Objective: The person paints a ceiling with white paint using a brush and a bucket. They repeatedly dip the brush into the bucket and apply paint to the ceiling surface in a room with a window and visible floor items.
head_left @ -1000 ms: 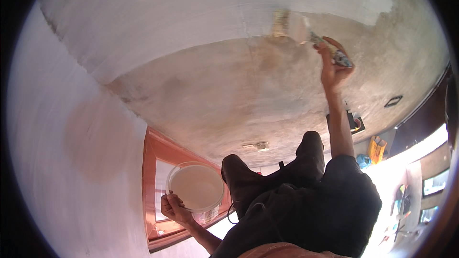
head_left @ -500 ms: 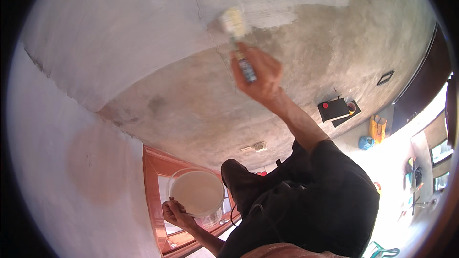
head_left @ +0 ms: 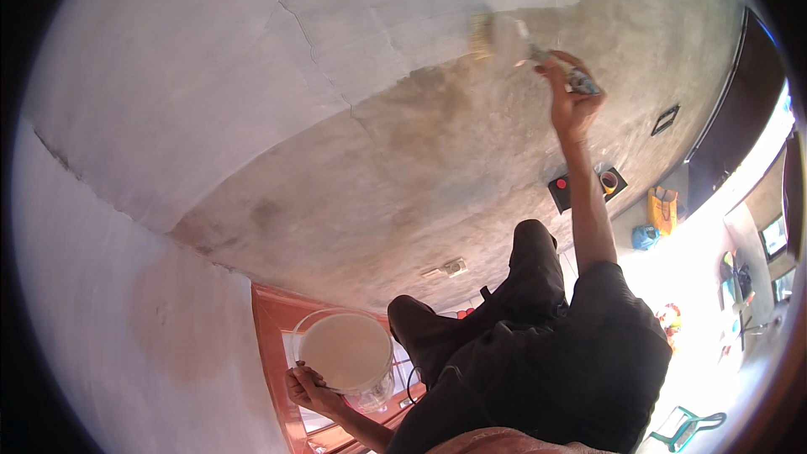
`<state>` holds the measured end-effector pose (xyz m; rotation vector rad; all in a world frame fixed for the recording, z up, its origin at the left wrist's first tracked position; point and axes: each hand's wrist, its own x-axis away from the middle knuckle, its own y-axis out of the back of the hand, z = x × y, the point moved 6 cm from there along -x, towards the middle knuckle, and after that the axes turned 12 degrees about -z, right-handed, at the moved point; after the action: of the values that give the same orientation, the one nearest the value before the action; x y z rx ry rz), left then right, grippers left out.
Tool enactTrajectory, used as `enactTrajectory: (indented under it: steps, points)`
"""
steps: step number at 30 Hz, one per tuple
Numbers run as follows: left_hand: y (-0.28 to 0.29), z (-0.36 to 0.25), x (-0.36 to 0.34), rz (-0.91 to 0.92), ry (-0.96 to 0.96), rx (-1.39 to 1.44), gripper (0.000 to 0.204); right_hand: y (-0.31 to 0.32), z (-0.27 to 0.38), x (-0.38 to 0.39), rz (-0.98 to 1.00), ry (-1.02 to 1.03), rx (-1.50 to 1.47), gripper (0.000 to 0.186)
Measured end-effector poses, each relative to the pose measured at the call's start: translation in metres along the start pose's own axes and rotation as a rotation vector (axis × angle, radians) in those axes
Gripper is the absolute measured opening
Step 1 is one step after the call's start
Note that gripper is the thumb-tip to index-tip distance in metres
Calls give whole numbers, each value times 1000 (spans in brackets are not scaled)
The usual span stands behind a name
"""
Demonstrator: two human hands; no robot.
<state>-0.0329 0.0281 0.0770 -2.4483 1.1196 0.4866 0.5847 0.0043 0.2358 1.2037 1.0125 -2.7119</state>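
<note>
My right hand (head_left: 573,101) is closed round the handle of a wide paintbrush (head_left: 507,40), held up against the wall. The bristles are pale and yellowish, smeared by motion. They meet the wall near the border between a whitish coated area (head_left: 277,59) and bare brownish-grey plaster (head_left: 403,176). Low on the left, my left hand (head_left: 313,388) grips the rim of a clear plastic bucket (head_left: 377,387). Pale cream liquid (head_left: 345,351) shows inside it. A thin crack (head_left: 298,25) runs down the coated part.
A reddish-brown wooden frame (head_left: 267,345) stands behind the bucket. On the wall are a white socket (head_left: 454,267), a black box with a roll of tape (head_left: 609,180) and a small dark frame (head_left: 665,120). A yellow bag (head_left: 661,212), a blue bag (head_left: 646,237) and a green stool (head_left: 685,430) are at the right.
My right hand has swung the paintbrush to the right along the wall, and the brush now points left. My left hand still grips the bucket in nearly the same place.
</note>
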Motion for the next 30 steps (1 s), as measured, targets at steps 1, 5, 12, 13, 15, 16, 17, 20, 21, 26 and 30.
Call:
enactTrajectory:
  steps: [1,5,12,13,15,16,17,20,21,26,30]
  points:
    - [-3,-2,0,32,-2,25,38,17,-5,-13,-41,58,71,13]
    - [-3,2,-5,42,33,49,37,46,8,-33,-221,326,315,13]
    - [-14,-2,3,27,129,-10,35,-53,68,70,55,617,327,30]
    - [-16,1,0,13,125,8,34,-70,76,89,129,579,260,26]
    - [-9,10,-3,-6,120,21,33,-98,100,121,244,476,34,28]
    - [-6,10,-5,-2,125,10,33,-109,110,132,262,469,-91,28]
    - [-5,8,-7,6,131,4,33,-113,115,135,275,467,-213,29]
    - [-10,-7,-7,10,103,0,33,-106,100,120,324,306,-291,27]
    - [-12,-14,-4,2,90,2,33,-98,89,105,322,319,-198,25]
    - [-26,-29,-3,23,111,4,35,-16,11,16,98,-62,-105,18]
    - [-32,-29,-4,95,81,65,36,55,-15,-51,-143,84,160,15]
